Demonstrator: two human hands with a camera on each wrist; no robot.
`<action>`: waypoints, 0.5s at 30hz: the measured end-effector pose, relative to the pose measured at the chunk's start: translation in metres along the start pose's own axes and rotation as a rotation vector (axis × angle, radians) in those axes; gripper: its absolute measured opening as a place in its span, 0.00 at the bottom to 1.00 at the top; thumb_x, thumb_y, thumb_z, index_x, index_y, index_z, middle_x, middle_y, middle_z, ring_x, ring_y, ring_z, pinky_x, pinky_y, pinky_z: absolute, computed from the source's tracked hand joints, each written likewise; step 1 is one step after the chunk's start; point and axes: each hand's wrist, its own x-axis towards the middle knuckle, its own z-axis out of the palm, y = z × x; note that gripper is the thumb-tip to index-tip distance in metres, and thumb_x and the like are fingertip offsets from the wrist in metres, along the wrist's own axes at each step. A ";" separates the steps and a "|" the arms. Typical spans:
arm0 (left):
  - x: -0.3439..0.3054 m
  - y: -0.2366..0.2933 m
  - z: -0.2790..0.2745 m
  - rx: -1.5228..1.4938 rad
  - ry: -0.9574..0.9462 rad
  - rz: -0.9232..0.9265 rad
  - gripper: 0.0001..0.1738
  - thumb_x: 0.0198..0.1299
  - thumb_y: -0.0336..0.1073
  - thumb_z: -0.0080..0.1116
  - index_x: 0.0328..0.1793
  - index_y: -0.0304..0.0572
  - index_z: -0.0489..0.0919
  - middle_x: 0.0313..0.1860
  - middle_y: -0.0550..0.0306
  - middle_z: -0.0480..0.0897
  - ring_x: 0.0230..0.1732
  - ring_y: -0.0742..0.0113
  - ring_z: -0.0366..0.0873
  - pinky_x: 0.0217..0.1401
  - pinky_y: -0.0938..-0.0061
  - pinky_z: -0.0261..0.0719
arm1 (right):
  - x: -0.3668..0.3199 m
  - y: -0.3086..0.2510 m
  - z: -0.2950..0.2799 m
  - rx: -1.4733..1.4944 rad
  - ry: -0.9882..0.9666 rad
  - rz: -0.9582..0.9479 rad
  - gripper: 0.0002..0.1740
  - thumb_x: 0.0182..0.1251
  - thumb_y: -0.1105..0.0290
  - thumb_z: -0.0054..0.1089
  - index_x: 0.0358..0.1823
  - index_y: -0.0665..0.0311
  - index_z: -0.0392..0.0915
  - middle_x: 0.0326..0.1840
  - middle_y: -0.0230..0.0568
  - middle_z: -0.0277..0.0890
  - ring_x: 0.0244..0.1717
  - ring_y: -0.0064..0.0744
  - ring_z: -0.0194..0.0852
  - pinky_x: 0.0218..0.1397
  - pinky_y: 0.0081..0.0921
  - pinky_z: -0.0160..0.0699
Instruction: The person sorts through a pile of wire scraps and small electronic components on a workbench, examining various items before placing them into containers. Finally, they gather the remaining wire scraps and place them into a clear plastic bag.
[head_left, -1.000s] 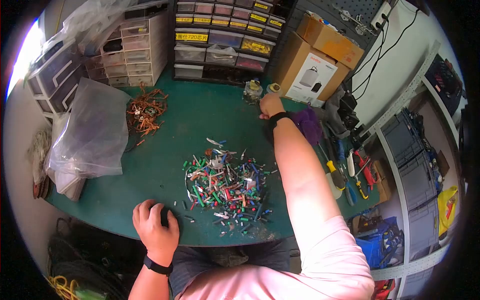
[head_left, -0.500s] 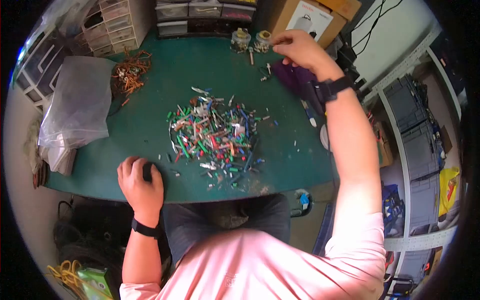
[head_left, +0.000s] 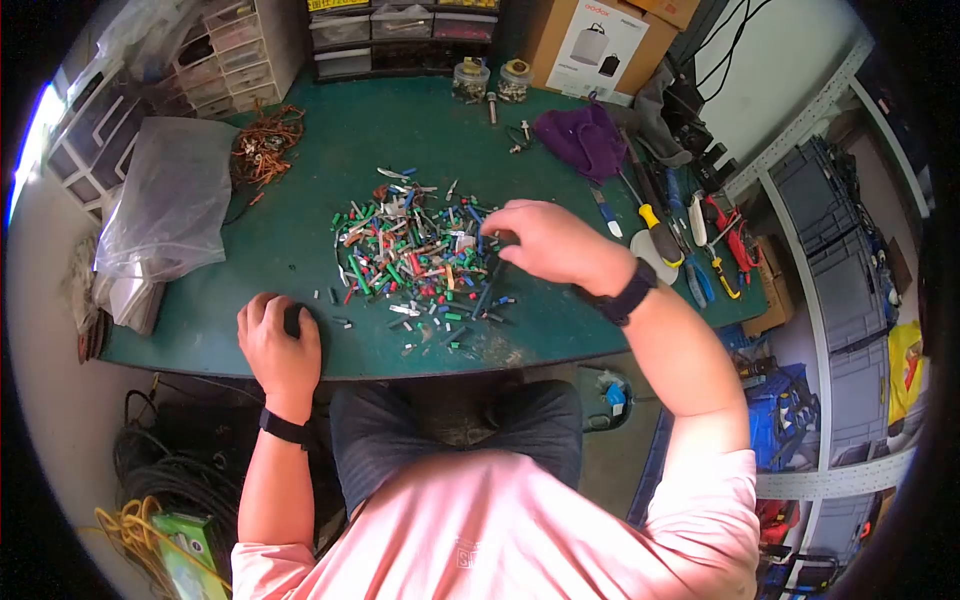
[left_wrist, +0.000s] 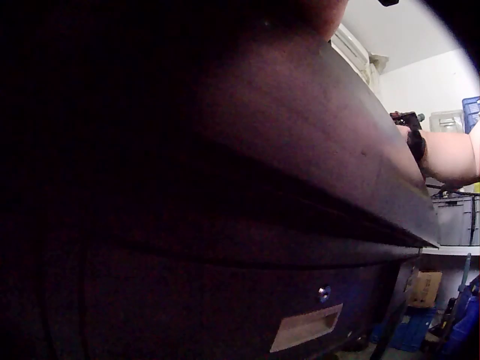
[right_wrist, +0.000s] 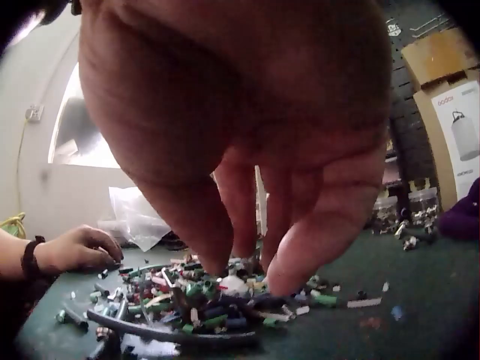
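Note:
A heap of short wire and tubing scraps (head_left: 415,255), green, red, blue, white and grey, lies on the green table (head_left: 330,140). Over the heap's right side is the right hand (head_left: 560,245), fingers bent downward. Close up in the right wrist view, the right hand (right_wrist: 247,150) has its fingertips down at the scraps (right_wrist: 187,300); whether they pinch a piece cannot be told. Left of the heap, the left hand (head_left: 280,345) rests at the table's front edge with its fingers loosely bent, a dark gap between thumb and fingers.
Two small jars (head_left: 470,82) stand at the back near a cardboard box (head_left: 590,50). A purple cloth (head_left: 582,138) and several hand tools (head_left: 665,235) lie at the right. On the left are a plastic bag (head_left: 175,190) and a tangle of copper wire (head_left: 268,140).
From beside the jars at the back, the right hand has come forward to the heap. Both jars and a bolt-like piece now show uncovered. The left hand has stayed at the edge.

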 end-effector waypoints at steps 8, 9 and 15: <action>0.000 -0.001 0.000 0.003 0.011 -0.012 0.09 0.46 0.28 0.62 0.36 0.37 0.78 0.43 0.47 0.78 0.49 0.46 0.72 0.54 0.59 0.71 | 0.036 -0.004 0.024 -0.034 -0.044 0.034 0.15 0.56 0.66 0.61 0.44 0.63 0.80 0.41 0.46 0.76 0.44 0.47 0.75 0.47 0.37 0.74; 0.000 -0.001 0.000 -0.001 0.010 -0.013 0.09 0.46 0.28 0.61 0.36 0.37 0.78 0.43 0.47 0.78 0.49 0.46 0.72 0.54 0.59 0.70 | 0.039 -0.012 0.017 -0.005 -0.149 0.113 0.16 0.56 0.65 0.62 0.44 0.65 0.80 0.40 0.47 0.77 0.43 0.48 0.76 0.46 0.38 0.74; 0.000 0.000 -0.001 -0.020 -0.002 -0.032 0.09 0.46 0.28 0.61 0.36 0.37 0.78 0.44 0.48 0.78 0.49 0.46 0.72 0.54 0.59 0.70 | 0.038 -0.011 0.021 0.093 -0.194 0.184 0.19 0.53 0.63 0.65 0.43 0.69 0.79 0.37 0.50 0.80 0.39 0.45 0.79 0.42 0.37 0.76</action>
